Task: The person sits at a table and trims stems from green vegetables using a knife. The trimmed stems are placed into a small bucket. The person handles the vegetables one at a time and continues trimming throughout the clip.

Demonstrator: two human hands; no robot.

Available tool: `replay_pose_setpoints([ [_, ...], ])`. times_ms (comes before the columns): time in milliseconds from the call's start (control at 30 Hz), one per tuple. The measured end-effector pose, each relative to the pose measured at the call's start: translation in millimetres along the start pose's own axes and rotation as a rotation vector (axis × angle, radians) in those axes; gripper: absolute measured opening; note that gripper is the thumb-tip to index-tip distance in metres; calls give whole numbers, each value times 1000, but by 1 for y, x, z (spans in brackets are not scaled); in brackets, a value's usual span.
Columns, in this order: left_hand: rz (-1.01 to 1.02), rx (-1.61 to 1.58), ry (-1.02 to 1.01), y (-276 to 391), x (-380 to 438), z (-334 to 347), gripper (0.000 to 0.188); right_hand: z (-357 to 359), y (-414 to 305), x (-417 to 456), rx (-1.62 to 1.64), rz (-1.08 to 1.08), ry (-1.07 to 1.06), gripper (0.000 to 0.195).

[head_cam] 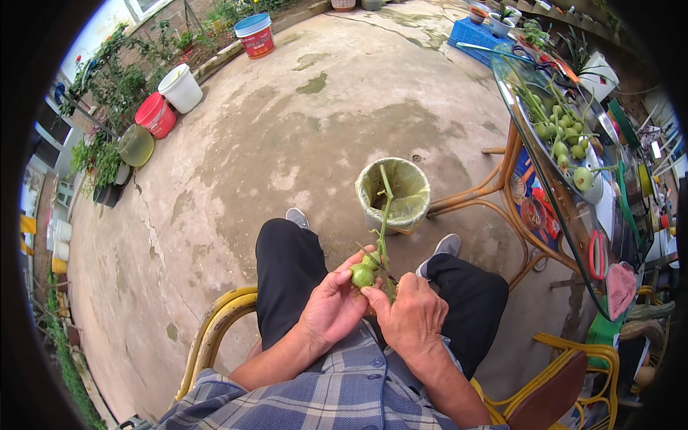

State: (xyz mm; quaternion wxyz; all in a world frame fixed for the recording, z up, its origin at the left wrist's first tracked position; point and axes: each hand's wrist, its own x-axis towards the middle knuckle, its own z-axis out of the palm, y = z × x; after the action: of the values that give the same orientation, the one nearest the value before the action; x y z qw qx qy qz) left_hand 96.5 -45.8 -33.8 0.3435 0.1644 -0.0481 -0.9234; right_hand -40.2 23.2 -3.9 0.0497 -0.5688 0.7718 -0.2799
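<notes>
My left hand (336, 306) holds a small green bottle gourd (364, 274) between thumb and fingers, above my lap. A long green stem (386, 207) rises from beside it and crosses over a lined waste bin (395, 196). In my right hand (411, 312) is a thin dark metal tool (384, 269), its tip pointing up and left past the gourd. Whether it is a knife or a scissor blade cannot be told. My right thumb lies against the gourd's lower side, and the right fingers are partly hidden.
At right stands a glass-topped rattan table (529, 140) bearing a metal tray (594, 188) with several small gourds (561, 129), red-handled scissors (596, 255) and a pink cloth (621, 290). A rattan armrest (215, 328) is at my left. Buckets (180, 88) line the planted bed.
</notes>
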Motion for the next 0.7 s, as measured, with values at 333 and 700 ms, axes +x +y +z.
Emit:
replay_pose_setpoints([
  [333,37,163,-41,0,-1,4,67,-7,4,4,18,-43,-72,53],
  [700,44,203,-41,-5,-1,-2,68,4,5,-3,63,-153,15,50],
])
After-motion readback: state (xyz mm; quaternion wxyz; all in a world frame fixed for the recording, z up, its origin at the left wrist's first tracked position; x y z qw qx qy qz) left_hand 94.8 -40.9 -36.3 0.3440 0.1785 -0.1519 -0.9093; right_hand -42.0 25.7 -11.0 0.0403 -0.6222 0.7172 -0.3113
